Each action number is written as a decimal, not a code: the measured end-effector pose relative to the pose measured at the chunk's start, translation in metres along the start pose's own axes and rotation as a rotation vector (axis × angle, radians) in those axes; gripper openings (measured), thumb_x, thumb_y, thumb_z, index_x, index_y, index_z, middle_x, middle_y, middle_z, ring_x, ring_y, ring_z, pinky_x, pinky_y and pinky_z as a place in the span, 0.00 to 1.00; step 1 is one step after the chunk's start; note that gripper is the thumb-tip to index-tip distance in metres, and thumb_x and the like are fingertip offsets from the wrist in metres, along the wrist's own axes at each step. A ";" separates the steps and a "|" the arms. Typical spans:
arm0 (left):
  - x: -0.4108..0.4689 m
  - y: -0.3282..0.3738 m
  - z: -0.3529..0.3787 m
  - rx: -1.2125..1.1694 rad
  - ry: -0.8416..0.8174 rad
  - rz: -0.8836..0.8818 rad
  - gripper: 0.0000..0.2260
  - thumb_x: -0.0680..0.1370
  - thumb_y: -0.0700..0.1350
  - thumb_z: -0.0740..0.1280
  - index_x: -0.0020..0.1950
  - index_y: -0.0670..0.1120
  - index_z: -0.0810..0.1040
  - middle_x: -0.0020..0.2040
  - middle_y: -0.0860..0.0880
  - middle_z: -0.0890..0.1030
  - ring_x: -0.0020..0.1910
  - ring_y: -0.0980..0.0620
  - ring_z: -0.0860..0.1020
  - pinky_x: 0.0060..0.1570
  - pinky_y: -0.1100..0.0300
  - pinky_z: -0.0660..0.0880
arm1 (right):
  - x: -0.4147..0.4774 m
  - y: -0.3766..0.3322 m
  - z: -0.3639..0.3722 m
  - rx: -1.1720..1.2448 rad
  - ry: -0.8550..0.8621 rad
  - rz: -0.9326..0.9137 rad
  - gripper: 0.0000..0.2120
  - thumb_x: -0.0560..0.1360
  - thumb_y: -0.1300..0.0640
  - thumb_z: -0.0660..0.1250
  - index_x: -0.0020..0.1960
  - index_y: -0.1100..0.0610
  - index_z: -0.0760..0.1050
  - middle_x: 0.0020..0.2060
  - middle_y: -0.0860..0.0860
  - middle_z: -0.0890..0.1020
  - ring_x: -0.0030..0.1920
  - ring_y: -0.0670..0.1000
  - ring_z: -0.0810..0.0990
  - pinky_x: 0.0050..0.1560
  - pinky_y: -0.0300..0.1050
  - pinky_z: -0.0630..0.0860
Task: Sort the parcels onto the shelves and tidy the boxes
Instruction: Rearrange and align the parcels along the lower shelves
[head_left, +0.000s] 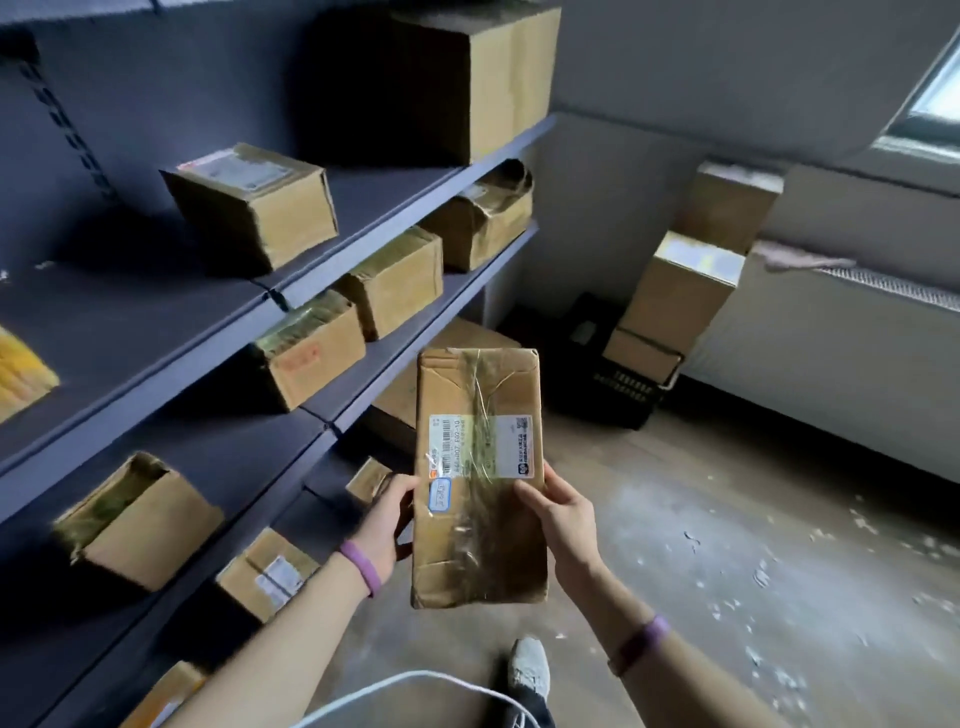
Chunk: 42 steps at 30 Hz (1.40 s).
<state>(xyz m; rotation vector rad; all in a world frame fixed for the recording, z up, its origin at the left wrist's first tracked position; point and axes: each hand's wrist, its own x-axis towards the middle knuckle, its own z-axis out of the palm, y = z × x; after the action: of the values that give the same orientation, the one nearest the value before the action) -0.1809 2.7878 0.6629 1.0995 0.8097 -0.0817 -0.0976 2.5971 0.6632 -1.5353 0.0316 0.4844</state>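
**boxguy:** So the flat cardboard parcel (478, 478) is up in the air right beside the shelves (130, 322), stood on end with the label (480, 447) facing me. My left hand (387, 525) grips the left edge and my right hand (558, 519) grips the right edge, thumb across the front. How do I do this bit properly?

**shelfie:** I'd read the label first, since that probably decides which shelf it goes on. Then turn it flat and slide it into a bare stretch of board, like the one next to the small box (254, 208) up top. Put the label outward and square it to the front edge. Don't let go with either hand until it's resting on the board, because the cardboard looks creased and a bit soft.

**boxguy:** Anything you can't make out?

**shelfie:** Plenty. The label print is too blurred to read. Your fingers behind the parcel are hidden. The yellow thing (23, 371) at the left edge is cut off, and so is the lowest box (166, 691). I can't tell what's in the black crate (618, 384) under the stack of boxes (680, 291).
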 end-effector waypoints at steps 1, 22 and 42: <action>0.017 0.008 0.018 0.003 -0.012 -0.001 0.15 0.76 0.53 0.62 0.57 0.45 0.78 0.36 0.51 0.80 0.34 0.55 0.76 0.32 0.65 0.72 | 0.019 -0.005 -0.012 0.009 0.016 0.001 0.20 0.71 0.59 0.74 0.61 0.43 0.80 0.52 0.44 0.85 0.57 0.48 0.82 0.65 0.51 0.75; 0.342 0.192 0.240 0.186 -0.148 0.022 0.12 0.77 0.43 0.67 0.60 0.50 0.78 0.54 0.48 0.84 0.56 0.47 0.81 0.61 0.47 0.75 | 0.382 -0.115 -0.121 0.121 0.235 0.015 0.18 0.77 0.61 0.66 0.65 0.49 0.78 0.54 0.42 0.85 0.60 0.46 0.80 0.65 0.49 0.75; 0.562 0.363 0.470 0.289 -0.321 0.061 0.09 0.77 0.42 0.66 0.57 0.48 0.77 0.48 0.48 0.85 0.45 0.53 0.83 0.38 0.60 0.78 | 0.649 -0.249 -0.242 0.083 0.453 -0.074 0.16 0.77 0.57 0.67 0.64 0.48 0.79 0.55 0.42 0.84 0.59 0.44 0.80 0.65 0.48 0.75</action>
<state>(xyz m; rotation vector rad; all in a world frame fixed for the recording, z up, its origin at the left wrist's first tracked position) 0.6362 2.7597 0.6870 1.3404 0.4839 -0.3240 0.6367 2.5574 0.6795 -1.5319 0.3395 0.0686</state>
